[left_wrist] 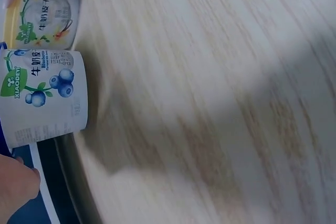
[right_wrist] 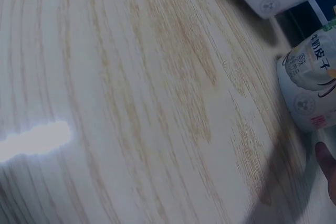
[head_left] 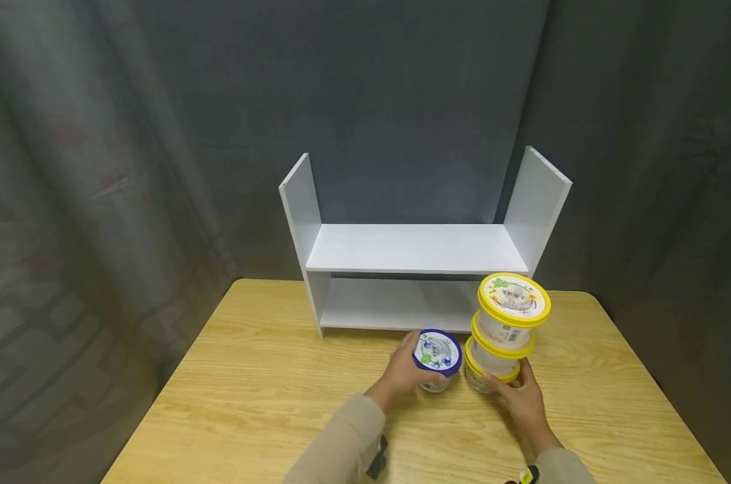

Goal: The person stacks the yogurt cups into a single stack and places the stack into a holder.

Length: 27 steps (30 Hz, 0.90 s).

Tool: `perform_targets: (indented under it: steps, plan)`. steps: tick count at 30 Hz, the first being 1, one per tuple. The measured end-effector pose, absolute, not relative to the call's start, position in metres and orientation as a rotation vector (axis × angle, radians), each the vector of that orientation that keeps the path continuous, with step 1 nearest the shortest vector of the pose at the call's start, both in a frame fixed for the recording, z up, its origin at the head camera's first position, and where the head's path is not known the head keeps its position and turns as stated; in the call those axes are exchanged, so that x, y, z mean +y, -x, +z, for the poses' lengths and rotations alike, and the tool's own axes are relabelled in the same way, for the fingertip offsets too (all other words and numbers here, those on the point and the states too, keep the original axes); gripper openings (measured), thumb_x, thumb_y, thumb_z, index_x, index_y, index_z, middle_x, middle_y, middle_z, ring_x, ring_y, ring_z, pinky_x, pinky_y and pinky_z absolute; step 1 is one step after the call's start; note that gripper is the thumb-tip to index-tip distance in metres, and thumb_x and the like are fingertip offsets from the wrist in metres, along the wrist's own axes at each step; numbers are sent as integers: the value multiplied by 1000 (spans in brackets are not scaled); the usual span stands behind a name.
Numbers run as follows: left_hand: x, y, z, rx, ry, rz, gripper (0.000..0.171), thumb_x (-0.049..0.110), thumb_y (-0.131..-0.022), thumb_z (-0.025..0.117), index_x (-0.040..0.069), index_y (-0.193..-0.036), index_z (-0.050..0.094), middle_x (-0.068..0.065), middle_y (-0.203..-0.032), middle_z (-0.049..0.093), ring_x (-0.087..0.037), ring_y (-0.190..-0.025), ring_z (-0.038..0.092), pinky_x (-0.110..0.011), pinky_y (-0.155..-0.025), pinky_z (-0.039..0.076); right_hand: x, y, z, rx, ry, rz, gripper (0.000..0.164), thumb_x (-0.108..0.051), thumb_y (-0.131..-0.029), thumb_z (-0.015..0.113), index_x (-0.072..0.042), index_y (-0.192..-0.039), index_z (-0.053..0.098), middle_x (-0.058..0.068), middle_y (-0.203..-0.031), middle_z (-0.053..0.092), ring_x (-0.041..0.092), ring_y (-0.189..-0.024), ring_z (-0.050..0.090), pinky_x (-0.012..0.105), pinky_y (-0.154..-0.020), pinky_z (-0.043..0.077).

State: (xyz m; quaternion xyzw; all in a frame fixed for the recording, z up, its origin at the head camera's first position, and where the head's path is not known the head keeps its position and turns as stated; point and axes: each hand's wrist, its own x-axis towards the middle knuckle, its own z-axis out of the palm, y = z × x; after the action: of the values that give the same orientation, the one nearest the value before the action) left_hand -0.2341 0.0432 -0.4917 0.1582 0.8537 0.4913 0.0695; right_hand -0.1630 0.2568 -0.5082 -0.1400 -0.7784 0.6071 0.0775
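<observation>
In the head view my left hand (head_left: 404, 368) grips a round tub with a blue lid (head_left: 437, 351), thumb at the near side and fingers at the far left. Blueberries are printed on this blueberry tub (left_wrist: 44, 95) in the left wrist view. Just right of it stands a stack of three yellow-lidded tubs (head_left: 514, 300), the top one set slightly to the right. My right hand (head_left: 525, 403) holds the bottom tub between thumb and fingers. A fingertip shows beside that yellow-lidded tub (right_wrist: 310, 82) in the right wrist view.
A white two-level shelf (head_left: 416, 249) with upright side panels stands at the back of the wooden table (head_left: 250, 403). The stack overlaps the shelf's right front in the head view. Grey curtains (head_left: 371, 101) hang behind and along both sides.
</observation>
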Motion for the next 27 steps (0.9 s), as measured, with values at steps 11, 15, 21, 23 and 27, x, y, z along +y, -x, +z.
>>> perform_targets:
  steps: [11,15,21,23,27]
  plan:
    - [32,234,-472,2607,-542,1452,99,32,-54,81,13,-135,27,-5,-136,28,-29,-118,32,-45,-93,31,257,164,-509,-2307,420,1834,91,-27,-74,68,-21,-140,5,20,-131,29,32,-119,28,28,-88,33]
    - [27,235,-463,2593,-589,1492,98,30,-54,81,13,-135,28,-4,-136,30,-25,-117,34,-42,-94,32,256,164,-508,-2297,421,1843,91,-25,-74,68,-20,-140,6,20,-131,30,31,-119,28,21,-85,34]
    - [23,235,-450,2577,-616,1522,96,30,-55,80,13,-135,29,-6,-134,32,-24,-117,35,-43,-93,32,256,164,-510,-2298,415,1833,90,-27,-74,68,-20,-140,7,19,-130,30,32,-118,29,20,-83,35]
    - [22,235,-444,2583,-626,1517,95,31,-56,80,12,-135,29,-7,-134,32,-26,-117,35,-44,-93,32,257,164,-511,-2297,414,1827,89,-28,-74,68,-21,-140,7,19,-130,31,30,-117,30,10,-75,34]
    - [18,235,-432,2589,-664,1509,94,34,-57,79,13,-134,30,-7,-136,30,-26,-119,33,-45,-94,30,258,165,-513,-2300,416,1831,89,-30,-74,68,-25,-140,8,17,-130,31,30,-117,30,6,-70,33]
